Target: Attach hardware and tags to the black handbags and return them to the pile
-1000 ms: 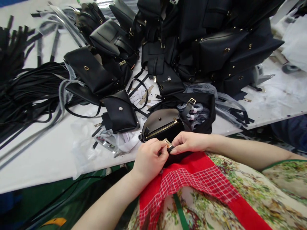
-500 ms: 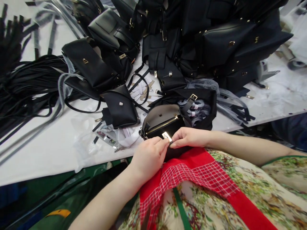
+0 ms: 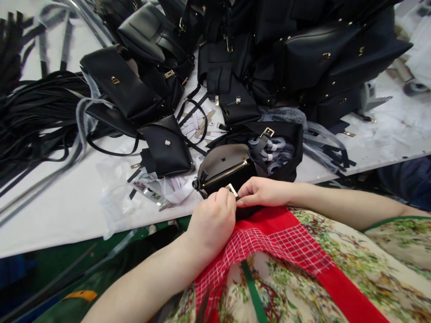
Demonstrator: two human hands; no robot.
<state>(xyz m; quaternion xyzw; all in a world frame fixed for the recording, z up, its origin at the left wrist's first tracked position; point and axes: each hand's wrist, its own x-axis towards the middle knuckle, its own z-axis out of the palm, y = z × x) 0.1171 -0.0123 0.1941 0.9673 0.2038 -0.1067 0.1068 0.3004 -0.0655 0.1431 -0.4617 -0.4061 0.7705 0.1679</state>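
A small black handbag [image 3: 220, 178] stands at the table's front edge against my apron, its grey-lined flap [image 3: 224, 159] folded back and its gold zip [image 3: 226, 174] showing. On its front is a gold clasp plate [image 3: 231, 190], partly covered by my fingers. My left hand [image 3: 213, 217] is closed at the plate's left and lower side, its fingertips mostly hidden behind the knuckles. From the right, my right hand [image 3: 261, 192] pinches at the clasp's edge, thumb and forefinger close together. The lower part of the bag is hidden by both hands.
Just behind, an open black bag [image 3: 296, 148] holds bundled clear-wrapped straps [image 3: 276, 154]. A black handbag [image 3: 168, 148] lies to the left on plastic wrap. Several more black bags [image 3: 323, 58] pile up at the back. Long black straps [image 3: 40, 116] cover the left side.
My left hand has turned and shifted slightly, so its fingers cover more of the gold clasp. My right hand stays close beside it. The view has shifted a little.
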